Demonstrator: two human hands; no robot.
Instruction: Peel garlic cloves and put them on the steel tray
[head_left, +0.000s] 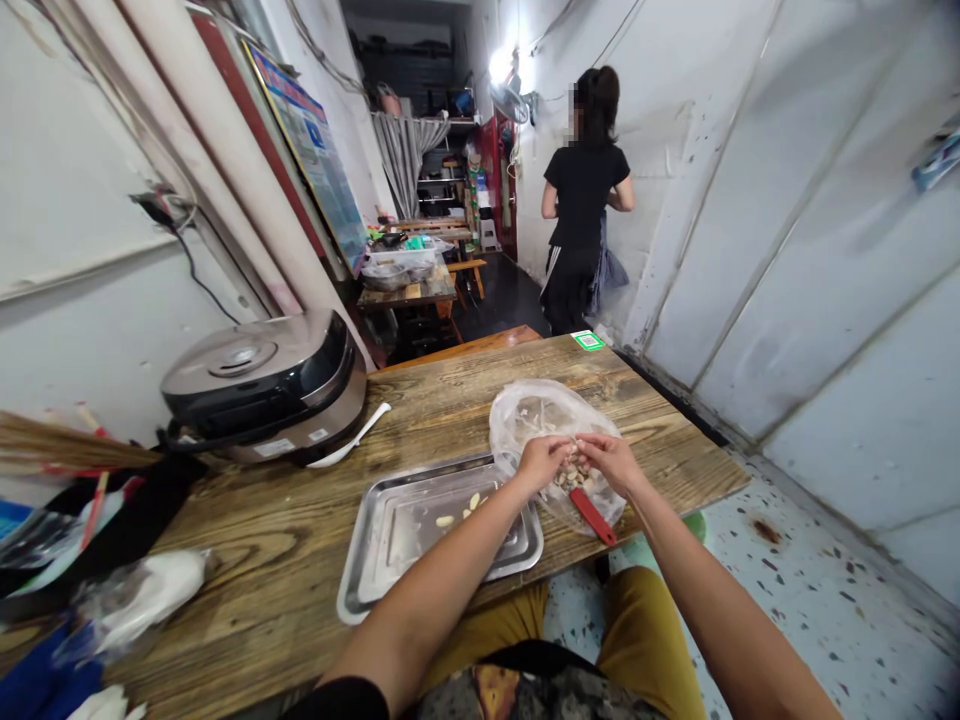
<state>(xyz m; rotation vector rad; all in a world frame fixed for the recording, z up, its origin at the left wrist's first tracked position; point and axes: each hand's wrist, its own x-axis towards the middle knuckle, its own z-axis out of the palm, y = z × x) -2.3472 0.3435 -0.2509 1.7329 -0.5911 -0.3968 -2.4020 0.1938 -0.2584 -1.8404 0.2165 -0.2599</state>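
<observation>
My left hand point(541, 460) and my right hand point(611, 460) meet over a clear plastic bag point(525, 415) of garlic cloves point(571, 478) lying on the wooden table point(300, 540). The fingertips of both hands pinch together on a small clove between them. A red-handled knife point(592, 516) lies on the bag just below my right hand. To the left of the bag sits a steel tray point(390, 560) with a few peeled cloves point(461, 510) on it.
A rice cooker point(262, 385) with a white spoon point(352, 440) stands at the table's back left. Bags and a broom point(67, 455) crowd the left end. A person in black point(581, 200) stands in the corridor beyond, by more tables point(409, 280). The white wall point(825, 250) is on the right.
</observation>
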